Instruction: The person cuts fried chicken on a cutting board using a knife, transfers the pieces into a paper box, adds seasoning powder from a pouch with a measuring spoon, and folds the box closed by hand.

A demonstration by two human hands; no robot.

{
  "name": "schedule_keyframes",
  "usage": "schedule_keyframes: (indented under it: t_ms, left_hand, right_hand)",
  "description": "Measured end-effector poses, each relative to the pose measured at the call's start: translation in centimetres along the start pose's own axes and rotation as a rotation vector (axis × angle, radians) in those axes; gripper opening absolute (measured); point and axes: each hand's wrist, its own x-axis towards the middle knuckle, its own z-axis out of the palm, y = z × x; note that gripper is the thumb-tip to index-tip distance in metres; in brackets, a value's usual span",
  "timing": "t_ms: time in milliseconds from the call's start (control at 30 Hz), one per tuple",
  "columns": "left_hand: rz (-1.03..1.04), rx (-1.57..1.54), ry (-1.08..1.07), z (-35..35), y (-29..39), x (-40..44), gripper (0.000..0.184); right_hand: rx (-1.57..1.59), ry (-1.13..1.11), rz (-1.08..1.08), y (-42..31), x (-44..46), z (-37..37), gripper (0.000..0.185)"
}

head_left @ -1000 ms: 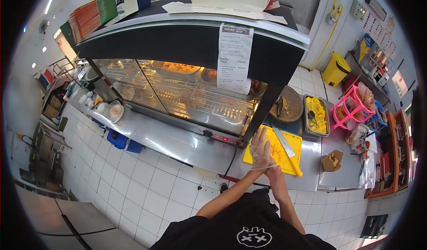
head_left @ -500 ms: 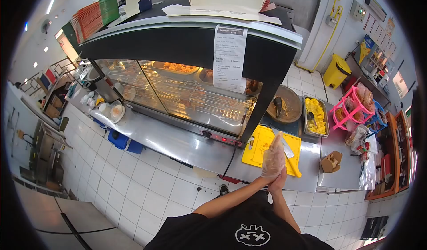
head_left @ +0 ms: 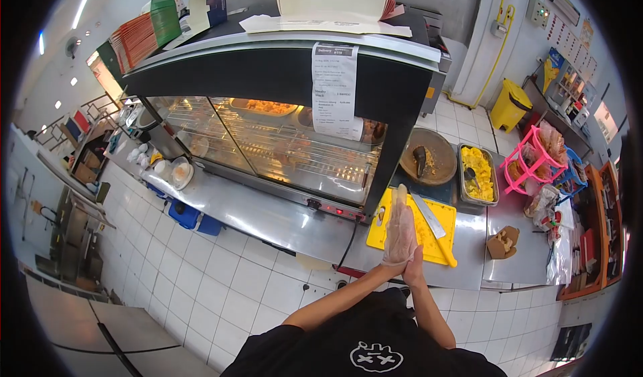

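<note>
Since the earlier frame, left hand (head_left: 402, 226) has shifted off the knife (head_left: 429, 216) toward the board's near-case side. Left wears the clear glove (head_left: 398, 248), fingers straight, together, holding nothing. Right hand (head_left: 414, 267), bare, touches the cuff, likely steadying it; can't tell whether it pinches. Knife lies slantwise on the board (head_left: 444, 211), handle toward the body, probably for easy reach. Case (head_left: 400, 112) and mortar (head_left: 442, 150) limit the far side; bare counter (head_left: 470, 239) gives room between board and box (head_left: 497, 247).
</note>
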Motion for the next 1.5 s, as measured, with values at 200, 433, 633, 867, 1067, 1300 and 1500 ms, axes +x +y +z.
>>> schedule_keyframes:
  t_ms: [200,433,633,867,1067,1300,1500]
  left_hand:
    - [0.056,-0.138,-0.047,-3.7,3.9,-4.4,0.056]
    - [0.177,-0.104,-0.027,-12.8,10.8,-2.7,0.051]
    - [0.333,0.061,0.790,-26.3,12.9,10.5,0.053]
    - [0.397,0.267,0.754,-28.9,15.5,15.6,0.057]
    - [0.332,0.136,1.005,-29.7,15.7,8.4,0.033]
    - [-0.091,-0.071,0.090,-16.6,14.2,3.4,0.040]
    - [-0.094,-0.126,-0.611,7.0,13.6,1.4,0.070]
  right_hand:
    - [-0.470,0.030,-0.191,3.1,1.1,-4.1,0.092]
    - [-0.823,0.315,-0.317,-2.7,8.2,-5.1,0.070]
    - [-1.549,-0.360,0.126,0.6,8.9,-4.2,0.057]
    - [-1.003,-0.025,0.006,0.4,2.5,-3.3,0.042]
    - [-0.729,0.670,0.330,3.8,-14.4,-15.7,0.039]
    - [0.052,0.923,0.865,15.4,-35.3,-21.8,0.085]
    - [-0.017,0.481,1.049,4.2,-39.9,-24.1,0.085]
